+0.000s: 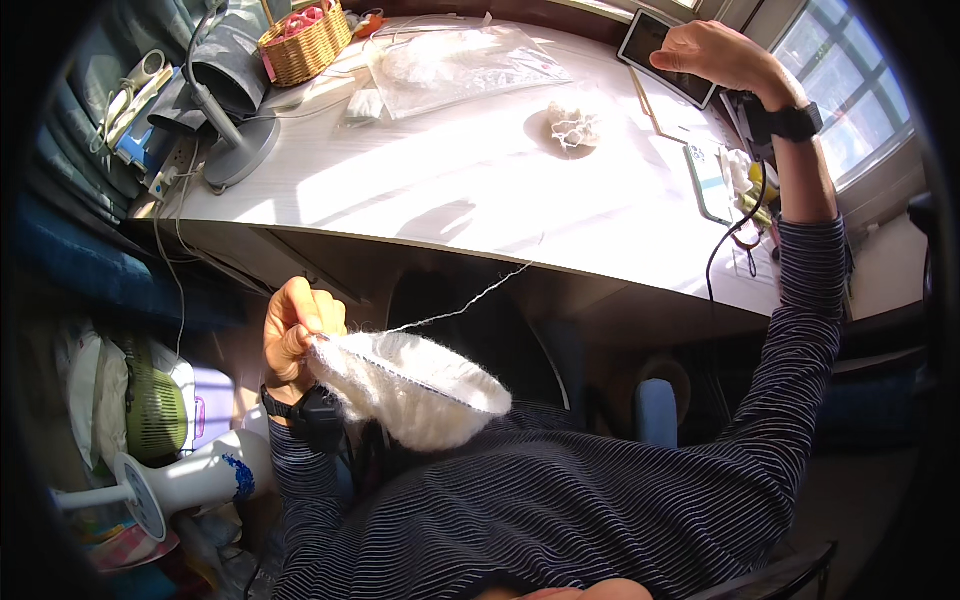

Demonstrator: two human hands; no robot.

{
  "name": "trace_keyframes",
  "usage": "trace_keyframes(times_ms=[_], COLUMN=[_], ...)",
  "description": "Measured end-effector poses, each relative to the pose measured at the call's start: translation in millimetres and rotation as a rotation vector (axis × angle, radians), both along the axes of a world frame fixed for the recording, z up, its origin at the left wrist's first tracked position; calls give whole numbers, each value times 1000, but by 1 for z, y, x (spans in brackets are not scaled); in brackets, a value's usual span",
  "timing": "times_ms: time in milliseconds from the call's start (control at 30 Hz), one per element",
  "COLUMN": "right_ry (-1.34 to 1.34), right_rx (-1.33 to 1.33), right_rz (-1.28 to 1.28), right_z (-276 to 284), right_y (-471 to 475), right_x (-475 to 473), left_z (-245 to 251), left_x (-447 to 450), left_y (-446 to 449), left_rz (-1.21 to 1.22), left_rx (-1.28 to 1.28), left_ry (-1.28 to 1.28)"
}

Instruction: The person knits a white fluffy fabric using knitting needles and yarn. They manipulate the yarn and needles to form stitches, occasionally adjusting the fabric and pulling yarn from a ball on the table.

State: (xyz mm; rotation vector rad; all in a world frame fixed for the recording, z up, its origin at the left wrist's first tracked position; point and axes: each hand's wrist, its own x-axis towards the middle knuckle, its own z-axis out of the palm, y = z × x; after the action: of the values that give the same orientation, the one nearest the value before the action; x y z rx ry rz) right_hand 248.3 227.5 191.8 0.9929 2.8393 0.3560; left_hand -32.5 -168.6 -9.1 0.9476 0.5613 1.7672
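Observation:
My left hand pinches the edge of a piece of fuzzy white knitting, which hangs in front of my lap. A thin dark line, perhaps a knitting needle or its cord, runs along the work's edge. From the knitting, a strand of white yarn leads up to the table edge. A small ball of off-white yarn lies farther back on the table. Raised at the far right, my right hand is over a tablet with its fingers curled. Whether it touches the screen is unclear.
On the white table lie a clear plastic bag and a phone. A desk lamp and a wicker basket stand at the left. A black cable droops over the right side. A white appliance stands low left.

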Motion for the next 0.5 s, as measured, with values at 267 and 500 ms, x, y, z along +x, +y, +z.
trace_keyframes(times_ms=[267,500], right_ry=[361,442], right_rx=[-1085,-963], right_rz=[619,424], right_z=[-102,-117], right_y=[-175,-204], right_x=[-25,-28], left_z=[46,55], left_x=[25,48], left_y=[66,83], left_rz=[-22,68], left_rx=[-65,-130], left_ry=[270,320])
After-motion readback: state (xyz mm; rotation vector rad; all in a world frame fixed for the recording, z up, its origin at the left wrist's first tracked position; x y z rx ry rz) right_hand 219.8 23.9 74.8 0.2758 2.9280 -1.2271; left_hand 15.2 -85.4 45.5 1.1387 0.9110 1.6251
